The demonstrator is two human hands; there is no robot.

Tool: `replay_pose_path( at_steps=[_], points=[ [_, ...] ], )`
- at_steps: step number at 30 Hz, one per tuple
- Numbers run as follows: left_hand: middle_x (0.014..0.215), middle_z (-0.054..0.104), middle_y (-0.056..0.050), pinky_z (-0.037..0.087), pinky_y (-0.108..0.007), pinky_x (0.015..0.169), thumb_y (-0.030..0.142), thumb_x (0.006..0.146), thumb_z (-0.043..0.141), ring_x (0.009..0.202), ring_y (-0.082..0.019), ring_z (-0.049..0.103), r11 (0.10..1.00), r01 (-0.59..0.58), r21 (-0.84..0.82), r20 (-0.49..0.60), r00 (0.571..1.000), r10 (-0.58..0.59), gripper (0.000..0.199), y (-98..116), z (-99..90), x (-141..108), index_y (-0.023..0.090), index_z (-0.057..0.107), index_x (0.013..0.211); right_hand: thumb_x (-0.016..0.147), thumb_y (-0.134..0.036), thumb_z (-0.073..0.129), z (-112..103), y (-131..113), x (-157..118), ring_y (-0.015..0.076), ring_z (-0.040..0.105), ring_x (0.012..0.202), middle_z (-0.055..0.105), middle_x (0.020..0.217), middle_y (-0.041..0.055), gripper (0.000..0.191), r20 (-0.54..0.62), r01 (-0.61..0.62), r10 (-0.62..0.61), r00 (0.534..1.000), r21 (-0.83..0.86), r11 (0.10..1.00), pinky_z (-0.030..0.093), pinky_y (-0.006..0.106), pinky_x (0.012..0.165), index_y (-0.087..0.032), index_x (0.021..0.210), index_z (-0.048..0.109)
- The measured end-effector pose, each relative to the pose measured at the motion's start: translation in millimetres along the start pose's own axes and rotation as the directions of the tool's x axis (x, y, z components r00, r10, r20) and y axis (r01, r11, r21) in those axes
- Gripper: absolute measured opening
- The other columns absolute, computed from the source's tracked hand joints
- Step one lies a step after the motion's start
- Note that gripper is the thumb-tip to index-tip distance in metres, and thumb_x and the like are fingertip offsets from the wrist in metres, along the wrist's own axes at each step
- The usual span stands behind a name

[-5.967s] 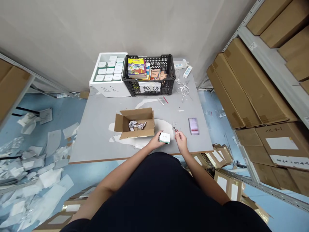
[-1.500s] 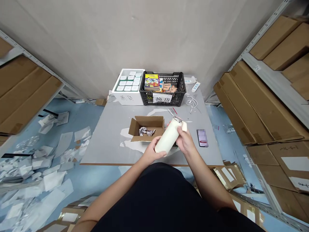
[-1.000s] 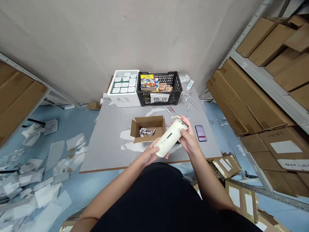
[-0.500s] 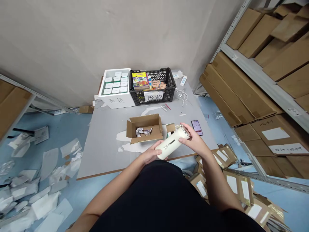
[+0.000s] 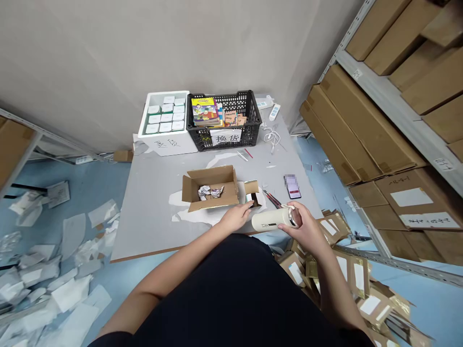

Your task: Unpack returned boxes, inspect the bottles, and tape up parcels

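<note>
Presently, one cream bottle (image 5: 266, 220), long axis crosswise by the tabletop (image 5: 152, 217) front edge, lid end clasped in right grip (image 5: 305, 225), points its base toward left grip (image 5: 236, 217), closure unclear, at small open box (image 5: 252, 193).

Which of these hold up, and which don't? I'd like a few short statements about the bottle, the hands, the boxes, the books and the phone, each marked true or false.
1. The right hand holds the bottle. True.
2. The bottle is being held upright. False: it is held on its side.
3. The left hand reaches to the small box. True.
4. Crumpled paper lies inside the brown box. True.
5. The books are in the white tub. False: they are in the black crate.
6. The phone lies inside the brown box. False: the phone lies on the table.
</note>
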State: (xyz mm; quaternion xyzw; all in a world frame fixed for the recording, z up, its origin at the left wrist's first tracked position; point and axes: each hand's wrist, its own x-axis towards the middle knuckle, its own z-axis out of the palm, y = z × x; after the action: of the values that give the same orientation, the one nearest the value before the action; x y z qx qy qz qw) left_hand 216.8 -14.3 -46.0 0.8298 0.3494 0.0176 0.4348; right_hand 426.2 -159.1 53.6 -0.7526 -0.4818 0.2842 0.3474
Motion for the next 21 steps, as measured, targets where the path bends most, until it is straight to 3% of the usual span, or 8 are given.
replay_pose_path(
  at_steps=[3,7,11,16,21],
  points=[
    [0.108,0.066,-0.011,0.048,-0.033,0.08,0.039,0.099,0.033,0.09,-0.025,0.067,0.946,0.002,0.325,0.034,0.999,-0.014,0.051,8,8.2,16,0.028,0.033,0.149,0.07,-0.038,0.076,-2,0,4,0.0272,0.061,0.111,0.059,0.123,0.0072,0.06,0.016,0.017,-0.016,1.0,-0.094,0.995,0.05,0.041,0.092,-0.029,0.123,0.05],
    [0.101,0.066,-0.012,0.048,-0.031,0.077,0.041,0.099,0.032,0.088,-0.025,0.068,0.906,0.012,0.422,0.077,0.996,-0.049,0.048,10,15.1,28,0.024,0.038,0.143,0.074,-0.039,0.073,4,1,12,0.0272,0.062,0.11,0.058,0.124,0.0073,0.056,0.065,0.039,-0.029,0.997,-0.163,0.986,0.051,0.04,0.089,-0.028,0.123,0.049],
    [0.107,0.066,-0.012,0.048,-0.031,0.078,0.04,0.095,0.043,0.094,-0.025,0.067,0.923,0.02,0.385,0.078,0.995,-0.054,0.04,-1,17.1,30,0.021,0.045,0.131,0.075,-0.039,0.072,15,6,22,0.0272,0.06,0.112,0.057,0.126,0.0072,0.056,0.068,0.061,-0.05,0.996,-0.162,0.985,0.05,0.039,0.09,-0.028,0.124,0.048],
    [0.11,0.068,-0.012,0.048,-0.032,0.078,0.034,0.092,0.047,0.097,-0.026,0.067,0.961,0.102,0.257,-0.005,0.995,-0.104,0.032,-21,24.2,27,0.02,0.05,0.121,0.075,-0.042,0.072,26,8,38,0.0273,0.059,0.112,0.056,0.127,0.0084,0.057,0.041,0.087,-0.081,0.996,-0.146,0.985,0.05,0.039,0.088,-0.028,0.125,0.048],
    [0.114,0.069,-0.01,0.049,-0.032,0.082,0.025,0.092,0.042,0.1,-0.025,0.066,0.997,0.06,0.049,-0.092,0.994,-0.056,0.038,-42,34.4,22,0.02,0.05,0.128,0.076,-0.041,0.071,38,4,51,0.0292,0.056,0.117,0.056,0.126,0.0097,0.056,0.049,0.156,-0.151,0.987,-0.153,0.976,0.05,0.041,0.091,-0.027,0.126,0.048]
  ],
)
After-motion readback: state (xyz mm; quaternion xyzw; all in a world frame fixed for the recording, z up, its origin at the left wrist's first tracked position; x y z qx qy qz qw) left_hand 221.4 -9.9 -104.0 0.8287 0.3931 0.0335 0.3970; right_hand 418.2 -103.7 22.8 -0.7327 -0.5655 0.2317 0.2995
